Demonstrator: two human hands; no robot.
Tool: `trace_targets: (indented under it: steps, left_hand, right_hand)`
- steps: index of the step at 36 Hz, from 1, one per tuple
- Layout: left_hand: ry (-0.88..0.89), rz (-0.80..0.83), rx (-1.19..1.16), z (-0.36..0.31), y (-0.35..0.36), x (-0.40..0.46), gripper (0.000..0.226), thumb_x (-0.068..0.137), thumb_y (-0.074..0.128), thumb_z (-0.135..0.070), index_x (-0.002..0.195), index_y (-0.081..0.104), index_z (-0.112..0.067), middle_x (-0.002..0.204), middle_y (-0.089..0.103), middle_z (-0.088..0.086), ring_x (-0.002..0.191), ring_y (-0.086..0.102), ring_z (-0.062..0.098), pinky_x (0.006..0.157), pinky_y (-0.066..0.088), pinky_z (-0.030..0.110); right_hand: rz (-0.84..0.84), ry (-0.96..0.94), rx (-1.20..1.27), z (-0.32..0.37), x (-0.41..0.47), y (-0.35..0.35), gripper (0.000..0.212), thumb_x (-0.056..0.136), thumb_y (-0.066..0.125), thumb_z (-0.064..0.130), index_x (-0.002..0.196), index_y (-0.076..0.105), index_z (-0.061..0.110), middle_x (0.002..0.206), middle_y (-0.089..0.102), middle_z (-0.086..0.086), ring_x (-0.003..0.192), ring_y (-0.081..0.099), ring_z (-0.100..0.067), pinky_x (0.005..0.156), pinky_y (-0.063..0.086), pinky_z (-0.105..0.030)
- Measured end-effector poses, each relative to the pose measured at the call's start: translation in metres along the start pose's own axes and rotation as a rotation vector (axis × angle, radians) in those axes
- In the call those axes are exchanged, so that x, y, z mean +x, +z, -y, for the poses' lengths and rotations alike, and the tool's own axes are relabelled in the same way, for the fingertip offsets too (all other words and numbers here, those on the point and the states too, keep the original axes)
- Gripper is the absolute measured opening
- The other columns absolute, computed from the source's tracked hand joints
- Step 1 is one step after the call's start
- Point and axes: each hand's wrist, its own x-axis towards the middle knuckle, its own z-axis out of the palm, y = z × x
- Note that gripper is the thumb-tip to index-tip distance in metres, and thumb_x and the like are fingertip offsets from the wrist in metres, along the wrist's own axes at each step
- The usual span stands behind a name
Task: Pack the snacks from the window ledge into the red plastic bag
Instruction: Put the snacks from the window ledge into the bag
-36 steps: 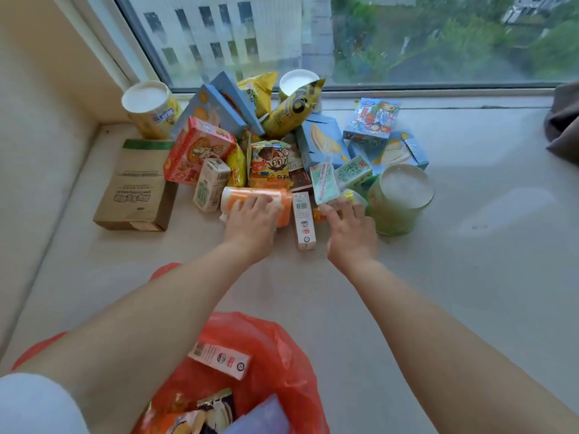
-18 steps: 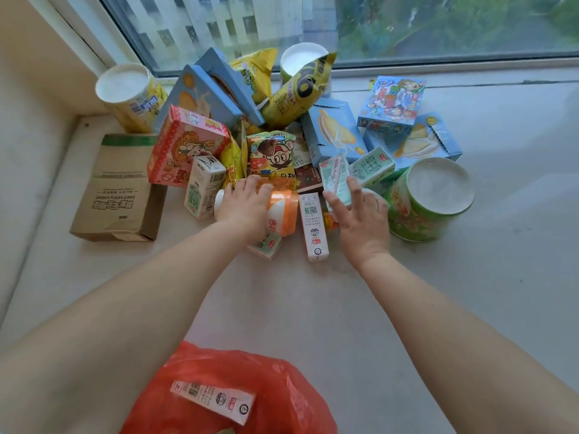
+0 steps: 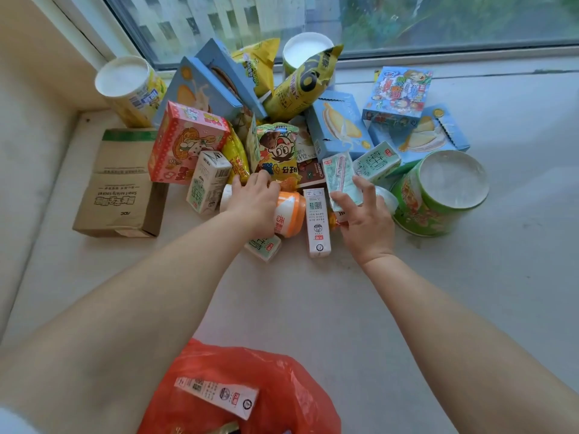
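So your left hand is draped over the orange bottle, fingers curled down onto it like you've got it grasped. The bottle lies on its side on the window ledge, long axis running left-right across you, cap end hidden under your palm. Your right hand is just beside it with fingers spread, pinching the pale green milk carton, which tilts up and away from you. The narrow white carton lies between your two hands, pointing straight back at you.

The red plastic bag sits near your body, directly behind both hands, so I'd guess each load just comes straight back toward you.

Compared with half a second ago, your left hand sits about the same on the bottle, while the right has closed further round the green carton.
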Motion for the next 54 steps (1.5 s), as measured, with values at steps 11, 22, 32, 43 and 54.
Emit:
trace_targets:
  steps: [11,22,32,43,54]
  left_hand:
    - [-0.114,-0.144,-0.147,-0.014,0.012,-0.046,0.074,0.065,0.077,-0.039,0.124,0.041,-0.014,0.131,0.036,0.010,0.120,0.036,0.027,0.100,0.033,0.035]
    - [-0.234,-0.247,-0.415,-0.019,0.005,-0.131,0.080,0.063,0.076,-0.044,0.129,0.042,-0.014,0.127,0.045,0.007,0.119,0.039,0.024,0.099,0.035,0.033]
    - [-0.239,-0.425,-0.540,-0.026,0.000,-0.216,0.080,0.060,0.082,-0.039,0.126,0.046,-0.010,0.125,0.048,0.009,0.114,0.044,0.027,0.094,0.038,0.035]
    - [-0.329,-0.524,-0.629,-0.014,0.029,-0.314,0.084,0.058,0.085,-0.037,0.127,0.046,-0.008,0.120,0.050,0.009,0.113,0.044,0.026,0.092,0.036,0.031]
    - [-0.498,-0.362,-0.578,0.031,0.113,-0.407,0.084,0.061,0.080,-0.046,0.131,0.044,-0.014,0.128,0.046,0.005,0.122,0.042,0.024,0.100,0.037,0.037]
  right_hand:
    - [0.087,0.442,0.387,0.009,-0.015,-0.041,0.051,0.075,0.067,0.003,0.123,0.053,0.012,0.133,0.047,-0.010,0.109,0.054,-0.030,0.068,0.041,-0.029]
    - [0.072,0.728,0.748,0.055,-0.054,-0.097,0.048,0.081,0.071,0.014,0.124,0.051,0.013,0.118,0.057,-0.010,0.107,0.056,-0.023,0.085,0.041,-0.024]
    - [0.085,0.627,0.915,0.108,-0.105,-0.154,0.041,0.083,0.069,0.017,0.118,0.050,0.022,0.114,0.062,-0.001,0.097,0.058,-0.012,0.070,0.042,-0.012]
    - [0.200,0.498,0.970,0.162,-0.175,-0.179,0.037,0.081,0.072,0.019,0.100,0.046,0.038,0.098,0.066,0.003,0.082,0.060,-0.011,0.071,0.047,-0.023]
    - [0.442,0.380,0.910,0.211,-0.240,-0.156,0.037,0.081,0.071,0.019,0.111,0.052,0.029,0.088,0.062,0.011,0.074,0.058,-0.009,0.063,0.046,-0.019]
